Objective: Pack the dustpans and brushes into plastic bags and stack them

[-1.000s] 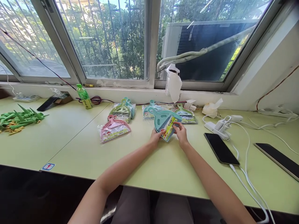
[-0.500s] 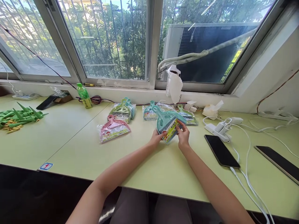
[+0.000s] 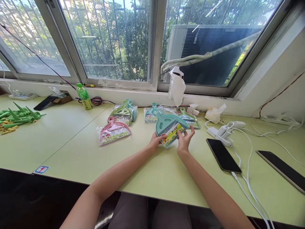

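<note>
Holding a turquoise dustpan set [image 3: 164, 123] tilted over the tabletop [image 3: 133, 168], a person appears in the head view with both hands on it. The left hand [image 3: 155, 142] grasps its lower left edge, thumb over the printed label [image 3: 172, 135]; the right hand [image 3: 184, 142] touches the lower right side, fingers spread, its hold impossible to tell. By its look, the held set is assembled, with brush bristles [image 3: 169, 127] and label in place; whether film covers it is unclear. At least five others lie beyond: a pink set [image 3: 115, 132] in clear wrap, a green set [image 3: 121, 111] overlapping a turquoise one [image 3: 133, 111], a second turquoise pack [image 3: 150, 115], and a right-hand green pack [image 3: 188, 120]. Whether those are finished or waiting cannot be told.
</note>
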Motion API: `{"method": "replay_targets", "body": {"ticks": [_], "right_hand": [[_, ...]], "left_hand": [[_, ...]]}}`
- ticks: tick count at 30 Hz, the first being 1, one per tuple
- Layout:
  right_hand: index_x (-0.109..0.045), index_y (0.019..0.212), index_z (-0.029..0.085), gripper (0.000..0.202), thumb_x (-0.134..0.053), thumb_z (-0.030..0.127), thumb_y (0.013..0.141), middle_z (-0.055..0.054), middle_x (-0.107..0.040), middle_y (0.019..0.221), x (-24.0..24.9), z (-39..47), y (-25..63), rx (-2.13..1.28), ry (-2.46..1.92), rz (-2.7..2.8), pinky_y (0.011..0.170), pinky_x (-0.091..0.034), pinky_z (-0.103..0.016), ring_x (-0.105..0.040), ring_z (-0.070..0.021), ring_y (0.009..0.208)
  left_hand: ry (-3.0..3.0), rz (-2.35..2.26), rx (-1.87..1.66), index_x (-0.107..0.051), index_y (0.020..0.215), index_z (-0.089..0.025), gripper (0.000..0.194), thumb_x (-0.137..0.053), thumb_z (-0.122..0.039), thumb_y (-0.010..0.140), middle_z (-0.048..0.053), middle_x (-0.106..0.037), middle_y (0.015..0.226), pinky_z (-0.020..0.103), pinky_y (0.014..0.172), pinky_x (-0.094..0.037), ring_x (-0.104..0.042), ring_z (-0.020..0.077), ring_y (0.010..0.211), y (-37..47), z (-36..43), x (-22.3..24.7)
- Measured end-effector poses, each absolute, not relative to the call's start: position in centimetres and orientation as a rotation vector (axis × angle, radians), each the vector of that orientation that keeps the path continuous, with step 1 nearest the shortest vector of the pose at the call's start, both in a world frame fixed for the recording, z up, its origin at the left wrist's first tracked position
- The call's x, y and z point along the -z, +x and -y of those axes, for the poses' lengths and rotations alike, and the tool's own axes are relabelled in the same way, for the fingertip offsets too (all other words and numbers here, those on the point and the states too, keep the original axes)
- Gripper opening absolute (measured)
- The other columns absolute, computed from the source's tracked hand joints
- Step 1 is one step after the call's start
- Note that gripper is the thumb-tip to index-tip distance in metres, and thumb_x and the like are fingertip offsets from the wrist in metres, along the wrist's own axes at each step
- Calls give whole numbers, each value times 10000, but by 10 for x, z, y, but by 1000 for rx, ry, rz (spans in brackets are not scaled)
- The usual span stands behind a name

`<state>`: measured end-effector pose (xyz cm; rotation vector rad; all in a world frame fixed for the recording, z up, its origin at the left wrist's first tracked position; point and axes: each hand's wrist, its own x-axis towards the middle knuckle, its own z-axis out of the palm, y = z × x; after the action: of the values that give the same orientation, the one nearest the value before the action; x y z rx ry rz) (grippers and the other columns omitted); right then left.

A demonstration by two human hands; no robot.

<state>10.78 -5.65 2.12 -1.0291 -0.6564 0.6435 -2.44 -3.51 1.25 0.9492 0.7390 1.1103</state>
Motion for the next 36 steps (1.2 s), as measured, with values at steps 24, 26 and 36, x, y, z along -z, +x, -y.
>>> {"method": "replay_targets", "body": {"ticks": [24, 26, 36], "right_hand": [[93, 1492, 321, 1147, -715, 424, 683, -105, -635, 1169, -36, 61, 107, -575, -973, 682, 753, -568, -366, -643, -185, 965], [88, 1497, 300, 1160, -719, 443, 676, -106, -660, 1119, -33, 61, 105, -564, -993, 692, 735, -571, -359, -655, -187, 930], [79, 1488, 282, 1220, -762, 382, 611, -120, -644, 1152, -27, 57, 109, -718, -976, 475, 787, -550, -369, -648, -197, 988]], "left_hand": [[1044, -468, -947, -649, 1105, -218, 467, -662, -514, 744, 89, -645, 1206, 362, 906, -476, -592, 264, 1116, -45, 29, -28], [1020, -464, -1039, -656, 1076, -217, 425, -658, -500, 759, 77, -668, 1155, 362, 916, -474, -602, 260, 1089, -48, 25, -31], [936, -564, -989, -659, 1001, -189, 456, -809, -283, 581, 91, -695, 1066, 416, 900, -469, -621, 300, 1026, -29, 41, -26]]}}
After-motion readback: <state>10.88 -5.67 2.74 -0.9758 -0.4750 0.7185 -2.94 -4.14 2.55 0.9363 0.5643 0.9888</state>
